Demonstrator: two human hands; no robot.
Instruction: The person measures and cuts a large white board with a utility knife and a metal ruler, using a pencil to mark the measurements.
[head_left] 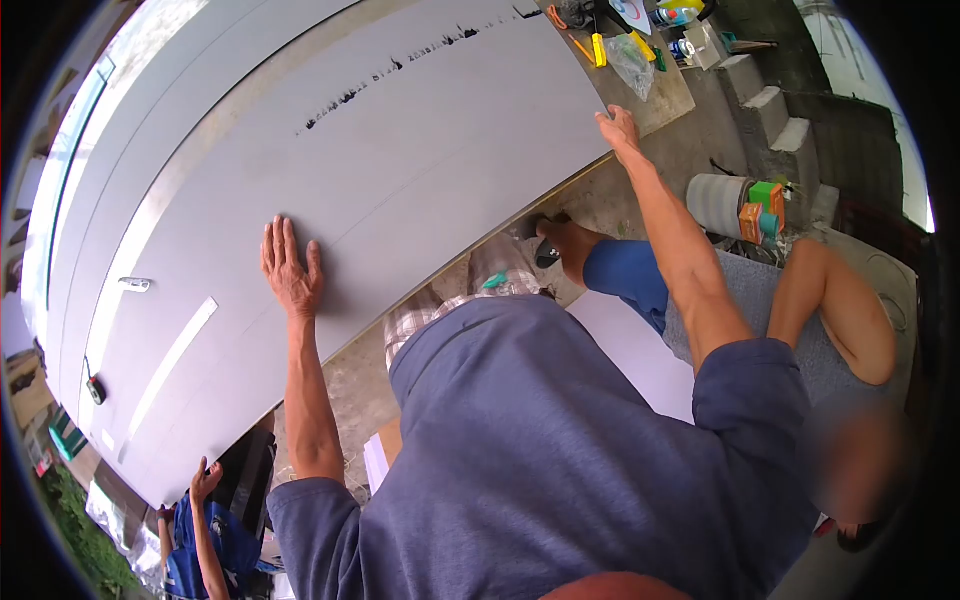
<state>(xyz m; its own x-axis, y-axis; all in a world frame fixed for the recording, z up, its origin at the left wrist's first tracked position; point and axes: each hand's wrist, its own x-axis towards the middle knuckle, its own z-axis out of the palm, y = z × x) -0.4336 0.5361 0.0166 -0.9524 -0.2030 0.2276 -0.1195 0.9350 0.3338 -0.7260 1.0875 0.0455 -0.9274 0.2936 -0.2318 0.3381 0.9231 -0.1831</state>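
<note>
A large pale grey panel [420, 150] lies before me, with black smudges in a row near its far side. My left hand [290, 268] rests flat on it near the close edge, fingers spread. At the panel's right end, my right hand [619, 130] touches the corner, its fingers partly curled at the edge; whether they grip it is hard to tell. To the left on the panel lie a small white-handled tool [134, 285], a pale strip [170, 375] and a small black and red object [96, 389].
A person in blue [215, 545] holds a hand by the panel's lower left edge. Another person in a grey top [740, 300] sits close on my right. Yellow-handled tools [600, 50] and a plastic bag [630, 68] lie beyond the right corner. Concrete steps [775, 120] stand farther right.
</note>
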